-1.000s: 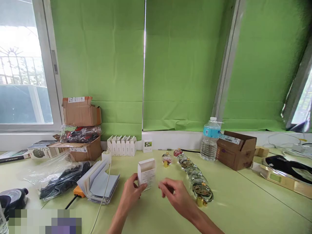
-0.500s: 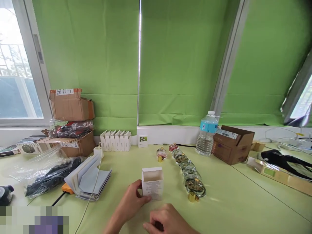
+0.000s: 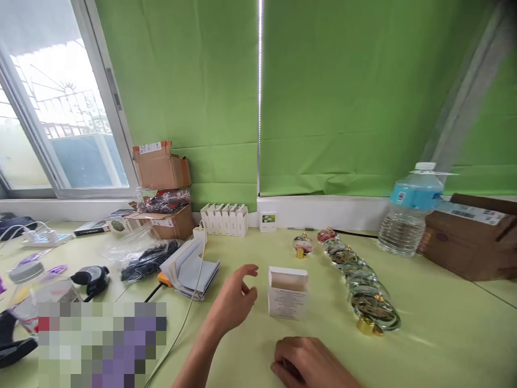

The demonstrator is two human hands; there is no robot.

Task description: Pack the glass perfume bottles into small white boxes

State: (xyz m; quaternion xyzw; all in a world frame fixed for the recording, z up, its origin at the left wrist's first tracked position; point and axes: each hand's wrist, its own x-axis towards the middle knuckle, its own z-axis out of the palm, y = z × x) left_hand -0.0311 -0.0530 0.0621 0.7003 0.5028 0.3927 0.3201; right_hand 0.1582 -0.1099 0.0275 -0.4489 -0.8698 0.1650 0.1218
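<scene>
Where the pale yellow-green worktop [image 3: 444, 334] lies before the person: one white rectangular cardboard box with fine print [image 3: 288, 302], upright, set up, its top open and not yet closed, no contents visible. Left hand [image 3: 236, 299]: fingers parted and bent, holding nothing, just beside the box and apart from it. Right hand [image 3: 313, 364]: curled near the worktop's front; whether anything is inside cannot be told. Behind: one row of upright white cardboard cartons [image 3: 225, 221], tops apparently open; one white carton with a green picture [image 3: 267, 221], standing separately. To the right, seemingly unboxed: one overlapping line of round clear-glass pieces with gold-coloured fittings [image 3: 359, 277]; one pink-tinted round glass piece [image 3: 302, 245], apart.
</scene>
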